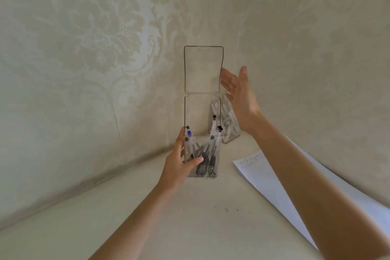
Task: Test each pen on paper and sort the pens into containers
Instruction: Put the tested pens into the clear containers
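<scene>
A tall clear plastic container stands on the table near the corner, its hinged lid flipped straight up. Several pens with black and blue caps lean inside it. My left hand grips the container's lower left side, thumb across the front. My right hand is raised with straight fingers, its fingertips at the right edge of the upright lid. Behind it stands a second clear container filled with several white pens.
A white sheet of paper with small pen marks at its top lies on the table to the right, partly under my right forearm. Patterned wallpaper walls meet in a corner just behind the containers. The table is pale.
</scene>
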`<act>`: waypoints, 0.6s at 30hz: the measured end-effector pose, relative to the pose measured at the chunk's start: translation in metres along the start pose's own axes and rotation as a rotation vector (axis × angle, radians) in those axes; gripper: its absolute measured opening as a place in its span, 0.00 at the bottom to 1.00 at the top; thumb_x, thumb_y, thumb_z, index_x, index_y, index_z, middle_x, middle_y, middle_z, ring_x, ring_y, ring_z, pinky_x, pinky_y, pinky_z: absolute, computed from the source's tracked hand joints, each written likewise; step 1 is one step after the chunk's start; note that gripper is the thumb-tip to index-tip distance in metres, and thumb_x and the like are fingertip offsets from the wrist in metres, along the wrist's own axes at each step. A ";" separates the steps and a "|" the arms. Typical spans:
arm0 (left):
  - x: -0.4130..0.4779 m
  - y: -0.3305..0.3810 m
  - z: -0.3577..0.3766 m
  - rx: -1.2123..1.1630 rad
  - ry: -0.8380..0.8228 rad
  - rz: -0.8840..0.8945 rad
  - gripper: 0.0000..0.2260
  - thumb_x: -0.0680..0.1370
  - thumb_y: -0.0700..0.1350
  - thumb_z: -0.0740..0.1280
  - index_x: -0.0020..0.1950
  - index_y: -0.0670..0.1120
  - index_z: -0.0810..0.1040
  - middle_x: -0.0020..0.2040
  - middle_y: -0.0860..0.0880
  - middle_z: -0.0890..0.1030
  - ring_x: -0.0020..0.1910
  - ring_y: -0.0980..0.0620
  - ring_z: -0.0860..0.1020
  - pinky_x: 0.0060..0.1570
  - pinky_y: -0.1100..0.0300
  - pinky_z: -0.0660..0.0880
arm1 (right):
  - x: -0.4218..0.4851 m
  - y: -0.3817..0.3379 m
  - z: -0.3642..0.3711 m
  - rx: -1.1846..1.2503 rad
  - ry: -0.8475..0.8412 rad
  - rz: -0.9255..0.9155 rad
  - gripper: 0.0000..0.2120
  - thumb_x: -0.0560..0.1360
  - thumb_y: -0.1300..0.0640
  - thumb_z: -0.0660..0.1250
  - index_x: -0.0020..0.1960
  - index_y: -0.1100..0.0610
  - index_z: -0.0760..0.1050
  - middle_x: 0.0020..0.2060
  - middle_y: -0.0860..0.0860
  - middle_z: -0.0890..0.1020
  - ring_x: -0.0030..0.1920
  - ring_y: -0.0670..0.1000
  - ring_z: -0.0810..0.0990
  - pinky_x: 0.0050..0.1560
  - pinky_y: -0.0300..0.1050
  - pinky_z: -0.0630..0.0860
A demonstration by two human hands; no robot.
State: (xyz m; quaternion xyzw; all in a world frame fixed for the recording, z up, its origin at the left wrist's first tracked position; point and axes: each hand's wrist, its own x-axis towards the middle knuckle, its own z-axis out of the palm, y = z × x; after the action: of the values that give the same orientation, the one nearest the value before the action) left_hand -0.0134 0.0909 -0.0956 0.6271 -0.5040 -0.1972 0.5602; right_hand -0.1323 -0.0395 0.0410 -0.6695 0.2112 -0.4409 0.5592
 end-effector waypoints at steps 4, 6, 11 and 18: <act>0.000 -0.002 0.001 -0.015 0.015 -0.019 0.39 0.72 0.42 0.72 0.74 0.59 0.51 0.62 0.68 0.61 0.64 0.64 0.61 0.56 0.77 0.59 | -0.028 0.011 0.001 -0.094 0.038 -0.073 0.28 0.81 0.41 0.39 0.70 0.51 0.67 0.69 0.45 0.70 0.69 0.41 0.66 0.69 0.41 0.56; 0.000 -0.002 0.002 -0.034 0.013 -0.034 0.39 0.73 0.42 0.72 0.75 0.58 0.51 0.62 0.69 0.61 0.64 0.63 0.61 0.56 0.75 0.59 | -0.048 0.017 0.001 -0.132 0.043 -0.083 0.28 0.80 0.40 0.40 0.69 0.49 0.68 0.68 0.43 0.70 0.68 0.39 0.66 0.65 0.36 0.56; 0.002 -0.006 0.001 -0.068 -0.008 -0.014 0.39 0.72 0.44 0.73 0.75 0.55 0.53 0.70 0.60 0.66 0.67 0.57 0.66 0.58 0.72 0.65 | -0.086 0.039 -0.007 -0.231 -0.002 -0.073 0.26 0.78 0.39 0.47 0.69 0.48 0.69 0.62 0.35 0.71 0.54 0.18 0.63 0.48 0.14 0.59; -0.002 -0.018 0.005 -0.012 0.023 -0.004 0.38 0.72 0.46 0.72 0.75 0.50 0.54 0.66 0.58 0.67 0.62 0.57 0.70 0.54 0.74 0.69 | -0.088 0.107 -0.001 -0.350 -0.050 0.141 0.27 0.76 0.49 0.65 0.71 0.54 0.61 0.65 0.47 0.71 0.61 0.47 0.75 0.54 0.37 0.74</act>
State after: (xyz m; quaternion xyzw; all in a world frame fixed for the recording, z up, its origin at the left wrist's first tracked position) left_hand -0.0109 0.0878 -0.1141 0.6268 -0.4952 -0.1942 0.5694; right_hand -0.1566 -0.0024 -0.0900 -0.7507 0.3172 -0.3403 0.4691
